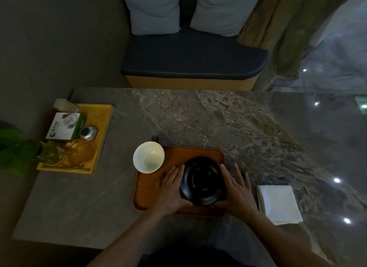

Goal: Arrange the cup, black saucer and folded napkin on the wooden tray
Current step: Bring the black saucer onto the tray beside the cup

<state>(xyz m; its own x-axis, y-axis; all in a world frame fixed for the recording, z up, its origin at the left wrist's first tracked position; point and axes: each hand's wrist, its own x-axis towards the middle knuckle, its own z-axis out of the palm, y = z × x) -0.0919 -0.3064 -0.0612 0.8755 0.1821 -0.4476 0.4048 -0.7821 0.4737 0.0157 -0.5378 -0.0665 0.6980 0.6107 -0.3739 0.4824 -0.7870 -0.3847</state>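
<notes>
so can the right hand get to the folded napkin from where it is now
Probably yes. The folded napkin lies on the table just right of the right hand, nothing between them, but that hand would first have to leave the black saucer.

The room is dim. A grey marble table (198, 115) reflects small ceiling lights. Beyond it stands a bench seat (190, 56) with a dark cushion, wooden base and two pale pillows (155, 10). An olive curtain (294, 28) hangs at right.

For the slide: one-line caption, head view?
Both hands flank black saucer on wooden tray; cup, napkin wait.
</notes>
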